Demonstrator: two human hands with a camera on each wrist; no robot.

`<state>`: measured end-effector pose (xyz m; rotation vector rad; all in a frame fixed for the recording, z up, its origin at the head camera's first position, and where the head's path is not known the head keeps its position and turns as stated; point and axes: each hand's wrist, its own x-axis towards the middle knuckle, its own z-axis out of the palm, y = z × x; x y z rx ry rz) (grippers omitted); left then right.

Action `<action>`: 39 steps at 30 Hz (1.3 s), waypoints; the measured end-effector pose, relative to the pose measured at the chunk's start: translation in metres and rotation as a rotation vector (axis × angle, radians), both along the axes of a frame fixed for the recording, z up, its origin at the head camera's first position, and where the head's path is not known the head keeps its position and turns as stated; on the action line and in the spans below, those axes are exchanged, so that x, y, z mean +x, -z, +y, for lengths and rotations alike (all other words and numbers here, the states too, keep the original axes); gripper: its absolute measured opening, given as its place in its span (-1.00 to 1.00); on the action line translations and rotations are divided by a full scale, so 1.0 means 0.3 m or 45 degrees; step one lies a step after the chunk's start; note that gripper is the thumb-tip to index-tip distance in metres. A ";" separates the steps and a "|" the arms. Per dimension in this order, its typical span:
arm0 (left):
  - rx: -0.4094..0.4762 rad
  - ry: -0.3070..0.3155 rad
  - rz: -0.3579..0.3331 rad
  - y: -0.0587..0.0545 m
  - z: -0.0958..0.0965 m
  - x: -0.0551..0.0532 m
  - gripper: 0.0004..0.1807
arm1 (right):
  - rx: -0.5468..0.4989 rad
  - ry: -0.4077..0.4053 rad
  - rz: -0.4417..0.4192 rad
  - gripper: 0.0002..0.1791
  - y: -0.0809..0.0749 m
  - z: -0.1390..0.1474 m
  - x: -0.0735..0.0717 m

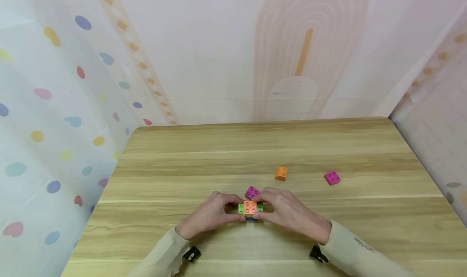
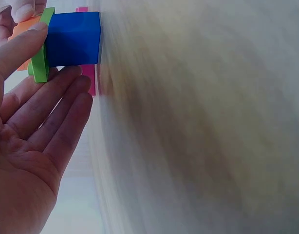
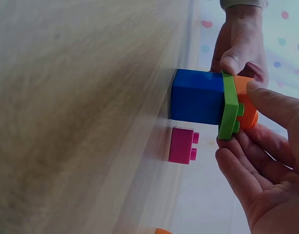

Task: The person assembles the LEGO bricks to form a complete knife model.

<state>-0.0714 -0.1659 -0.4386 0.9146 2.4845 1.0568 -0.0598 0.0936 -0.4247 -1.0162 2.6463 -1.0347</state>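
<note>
A small stack of toy building bricks stands on the table between the two hands. Its bottom is a tall blue block (image 3: 197,97). On that lies a thin green plate (image 3: 228,109), wider than the block, and an orange brick (image 1: 250,207) tops it. My left hand (image 1: 215,213) pinches the green plate from the left, thumb at the near side. From the right, my right hand (image 1: 290,212) grips the orange brick, its thumb on the brick's near face. A magenta brick (image 1: 251,192) sits just behind the stack, partly hidden by the right fingers.
Farther back on the table (image 1: 164,163) lie an orange brick with a curved side (image 1: 281,173) and, to its right, another magenta brick (image 1: 332,177). A patterned curtain (image 1: 219,58) hangs behind the table's far edge.
</note>
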 end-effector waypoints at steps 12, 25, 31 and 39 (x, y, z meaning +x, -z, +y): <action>-0.009 -0.007 -0.002 0.001 -0.008 -0.003 -0.62 | -0.093 0.025 0.014 -0.47 -0.011 0.029 -0.003; -0.020 -0.017 -0.023 0.002 -0.008 -0.002 -0.54 | -0.118 0.129 0.088 -0.55 -0.006 0.110 -0.013; 0.018 -0.041 -0.023 0.002 -0.013 0.004 -0.48 | -0.126 0.183 0.120 -0.55 -0.012 0.156 -0.019; 0.034 -0.079 -0.013 -0.004 -0.022 0.011 -0.50 | -0.104 0.298 0.169 -0.58 -0.031 0.255 -0.031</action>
